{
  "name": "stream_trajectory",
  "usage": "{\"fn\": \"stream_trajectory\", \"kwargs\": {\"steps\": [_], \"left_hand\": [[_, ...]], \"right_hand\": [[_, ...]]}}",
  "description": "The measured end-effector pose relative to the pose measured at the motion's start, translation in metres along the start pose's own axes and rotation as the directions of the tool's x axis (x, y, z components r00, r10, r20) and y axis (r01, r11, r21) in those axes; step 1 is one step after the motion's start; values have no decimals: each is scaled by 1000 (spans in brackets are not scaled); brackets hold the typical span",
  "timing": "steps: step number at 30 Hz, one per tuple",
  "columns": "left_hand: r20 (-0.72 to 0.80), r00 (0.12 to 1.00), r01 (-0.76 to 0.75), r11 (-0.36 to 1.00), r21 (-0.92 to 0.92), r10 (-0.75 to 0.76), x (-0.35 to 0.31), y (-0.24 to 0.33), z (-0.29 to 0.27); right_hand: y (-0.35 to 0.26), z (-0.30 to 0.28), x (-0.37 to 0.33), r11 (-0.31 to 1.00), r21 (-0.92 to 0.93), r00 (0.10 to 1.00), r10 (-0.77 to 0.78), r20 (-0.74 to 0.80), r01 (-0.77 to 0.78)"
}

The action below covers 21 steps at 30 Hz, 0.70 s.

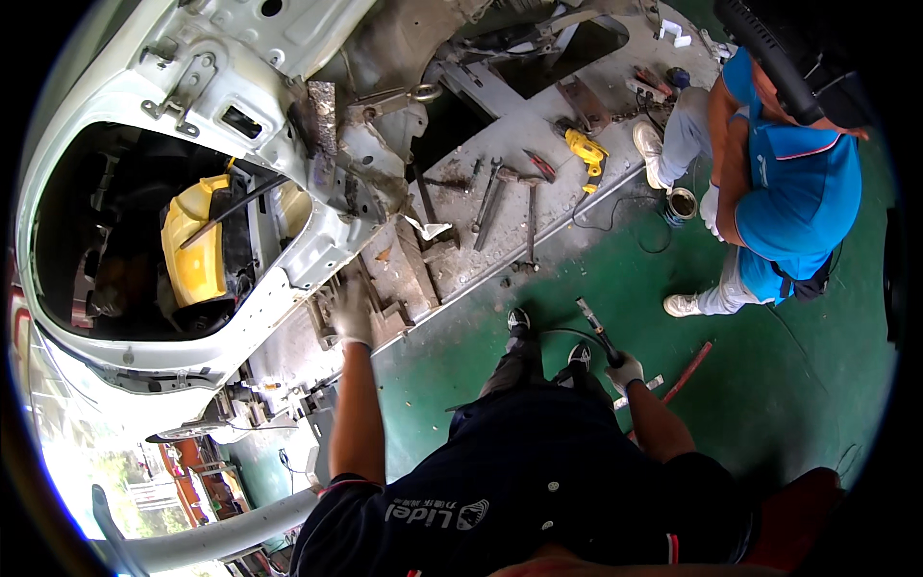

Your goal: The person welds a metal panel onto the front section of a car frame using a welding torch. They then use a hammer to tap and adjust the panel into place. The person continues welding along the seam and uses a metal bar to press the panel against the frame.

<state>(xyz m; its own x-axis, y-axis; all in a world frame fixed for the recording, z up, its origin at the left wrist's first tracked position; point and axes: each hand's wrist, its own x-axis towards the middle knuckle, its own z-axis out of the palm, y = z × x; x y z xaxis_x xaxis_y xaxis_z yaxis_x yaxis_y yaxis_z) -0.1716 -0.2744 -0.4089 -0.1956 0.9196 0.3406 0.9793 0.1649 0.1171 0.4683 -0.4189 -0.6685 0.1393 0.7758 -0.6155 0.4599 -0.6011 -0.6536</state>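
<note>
My right hand, in a pale work glove, is closed around a slim tool with a black grip and a silver metal end. A black hose or cable curves away from the tool, which is held over the green floor in front of my legs. Farther left, my gloved left hand reaches to the lower edge of a pale car body. It is beside metal clamp pieces on a grey platform. Motion smears its fingers, so I cannot see whether they touch anything.
On the platform lie a wrench, a hammer, red-handled pliers and a yellow power tool. At right stands a person in a blue shirt, near a can. A red bar lies on the floor.
</note>
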Motion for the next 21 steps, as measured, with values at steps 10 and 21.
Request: {"fn": "stream_trajectory", "kwargs": {"steps": [10,21], "left_hand": [[-734,676,-326,920,-219,65,288,203,-390],[-585,804,-17,988,151,103,360,232,-389]], "right_hand": [[-109,1,10,936,-79,930,-327,169,344],[-326,9,-56,696,250,669,-717,195,673]]}}
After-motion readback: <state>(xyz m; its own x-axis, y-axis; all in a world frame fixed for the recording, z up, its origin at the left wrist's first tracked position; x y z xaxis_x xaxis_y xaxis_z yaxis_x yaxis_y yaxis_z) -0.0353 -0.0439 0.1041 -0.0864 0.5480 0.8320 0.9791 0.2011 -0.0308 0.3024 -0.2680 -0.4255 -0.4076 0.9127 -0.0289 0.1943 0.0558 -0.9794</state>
